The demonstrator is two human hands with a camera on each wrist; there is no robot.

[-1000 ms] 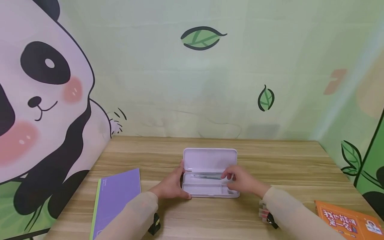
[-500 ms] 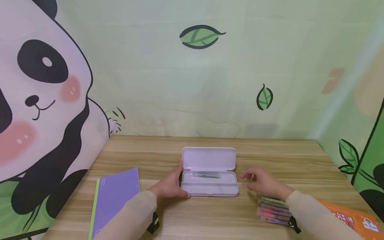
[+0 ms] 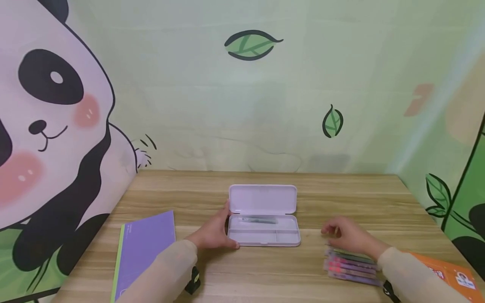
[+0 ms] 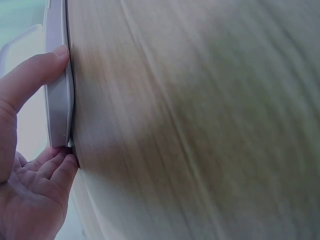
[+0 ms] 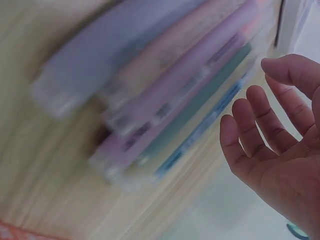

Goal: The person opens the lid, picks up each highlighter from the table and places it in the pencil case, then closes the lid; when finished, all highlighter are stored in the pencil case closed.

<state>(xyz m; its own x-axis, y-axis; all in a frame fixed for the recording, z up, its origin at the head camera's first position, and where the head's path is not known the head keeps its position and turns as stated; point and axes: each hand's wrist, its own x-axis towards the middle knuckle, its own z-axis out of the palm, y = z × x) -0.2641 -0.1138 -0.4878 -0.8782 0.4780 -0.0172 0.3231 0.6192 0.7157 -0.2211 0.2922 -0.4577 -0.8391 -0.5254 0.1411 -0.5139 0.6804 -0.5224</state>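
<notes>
Our right hand [image 3: 346, 235] has swung farther from the pencil case [image 3: 253, 237] towards the pens [image 3: 352, 268], fingers loosely bent, thumb apart; our left hand [image 3: 212, 232] still grips the case's left end, mid-table [image 3: 273, 269].

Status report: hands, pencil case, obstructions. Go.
Left hand grips open pencil case at its left end. Right hand empty, beside row of pens. At least one pen in case. No obstruction seen between right hand and row.
</notes>
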